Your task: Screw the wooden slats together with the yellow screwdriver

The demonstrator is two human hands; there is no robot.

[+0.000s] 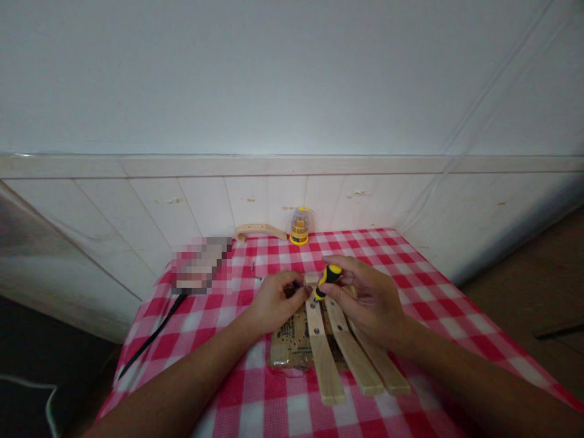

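Observation:
My right hand grips a yellow and black screwdriver, tilted with its lower end at a screw hole near the upper part of the left wooden leg. My left hand is closed, thumb and forefinger at that leg's upper left edge. Two more curved pale wooden legs lie beside it, a middle leg and a right leg partly under my right hand. Dark screw holes show in the left and middle legs. Beneath them is a flat tape-wrapped cardboard pack with dark print.
A clear and yellow bit case stands at the back by the wall, next to another curved wooden piece. Small screws lie left of my hands. A blurred-out device with a black cable rests on the checked tablecloth.

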